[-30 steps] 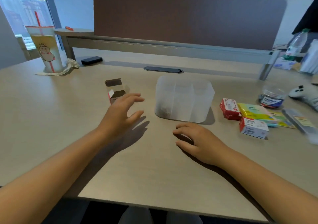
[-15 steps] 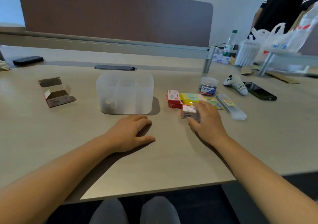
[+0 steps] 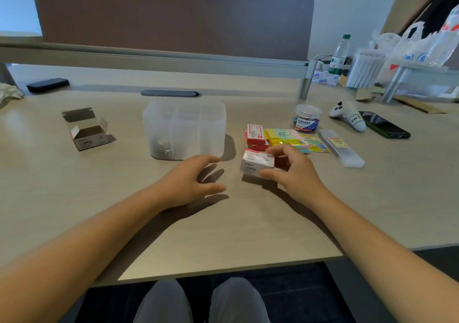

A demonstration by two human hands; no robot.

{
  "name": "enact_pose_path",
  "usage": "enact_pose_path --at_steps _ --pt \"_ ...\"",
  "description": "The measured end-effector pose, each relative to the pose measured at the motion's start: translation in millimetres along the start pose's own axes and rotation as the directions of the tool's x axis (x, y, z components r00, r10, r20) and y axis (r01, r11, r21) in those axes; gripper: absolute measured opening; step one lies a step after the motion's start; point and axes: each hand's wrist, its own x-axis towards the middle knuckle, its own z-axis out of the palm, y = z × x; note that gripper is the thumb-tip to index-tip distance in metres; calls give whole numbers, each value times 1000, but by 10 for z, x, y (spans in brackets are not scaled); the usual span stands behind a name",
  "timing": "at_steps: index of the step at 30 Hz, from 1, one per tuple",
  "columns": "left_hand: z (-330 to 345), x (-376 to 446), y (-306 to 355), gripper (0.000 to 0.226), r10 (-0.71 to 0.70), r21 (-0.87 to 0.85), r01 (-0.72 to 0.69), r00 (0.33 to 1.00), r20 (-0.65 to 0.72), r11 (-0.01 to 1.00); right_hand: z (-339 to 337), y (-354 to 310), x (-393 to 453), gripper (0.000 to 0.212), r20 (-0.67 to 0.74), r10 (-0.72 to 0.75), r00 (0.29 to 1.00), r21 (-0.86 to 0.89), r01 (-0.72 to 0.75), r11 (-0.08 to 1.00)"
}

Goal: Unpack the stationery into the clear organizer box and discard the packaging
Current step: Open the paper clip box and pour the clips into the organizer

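The clear organizer box stands mid-table with a few small metal items in its left compartment. My right hand grips a small white and red stationery box just above the table, right of the organizer. My left hand hovers open with spread fingers in front of the organizer, a short gap from the held box. Behind the held box lie two red boxes, sticky note packs, a clear jar of clips and a long clear case. An opened empty carton sits at the left.
A white controller and a dark phone lie at the right. Another phone sits far left. A water bottle, plastic bags and a person stand at the far right. The table's front edge is near my knees.
My right hand has taken hold of the white and red box and drawn it toward me off the pile. My left hand has lifted slightly and spread its fingers.
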Motion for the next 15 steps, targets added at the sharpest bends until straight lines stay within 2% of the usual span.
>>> enact_pose_path --at_steps 4,10,15 --pt "-59 -5 -19 64 -17 -275 17 1000 0 961 199 -194 -51 29 87 -50 995 153 37 987" --pt "-137 -45 -85 36 -11 -408 -18 997 -70 913 367 -300 -31 24 108 -103 989 183 82 980" --pt "-178 -60 -132 29 -5 -508 -51 994 -108 860 413 -337 54 13 125 -71 990 230 40 972"
